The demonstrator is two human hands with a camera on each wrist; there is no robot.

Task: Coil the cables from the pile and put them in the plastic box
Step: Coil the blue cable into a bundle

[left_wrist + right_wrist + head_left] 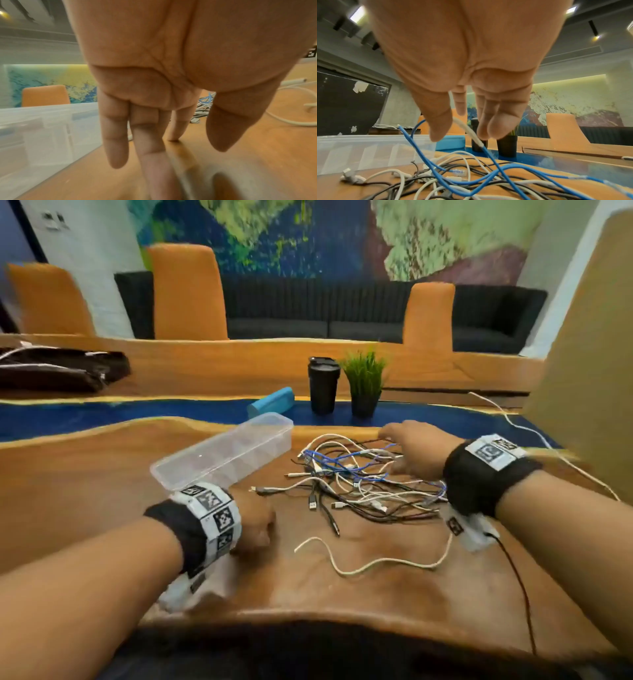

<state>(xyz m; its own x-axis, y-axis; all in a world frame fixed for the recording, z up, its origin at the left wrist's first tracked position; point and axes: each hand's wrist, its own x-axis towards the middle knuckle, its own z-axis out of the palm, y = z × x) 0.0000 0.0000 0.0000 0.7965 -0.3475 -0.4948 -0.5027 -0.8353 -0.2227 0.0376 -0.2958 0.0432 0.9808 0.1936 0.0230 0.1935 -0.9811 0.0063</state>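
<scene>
While bare wooden tabletop [376,594] lies nearest you, your right hand [416,451] pinches a blue cable [496,162] above the tangled pile [359,481]; your left hand [253,522], fingers relaxed, rests beside the clear plastic box [222,450].

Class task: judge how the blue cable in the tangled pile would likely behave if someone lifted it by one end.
The blue cable would probably sag limply, since it already lies in loose curves. It weaves through the white and black cables, so it would likely drag neighbours along. It looks thin, so probably light.
</scene>
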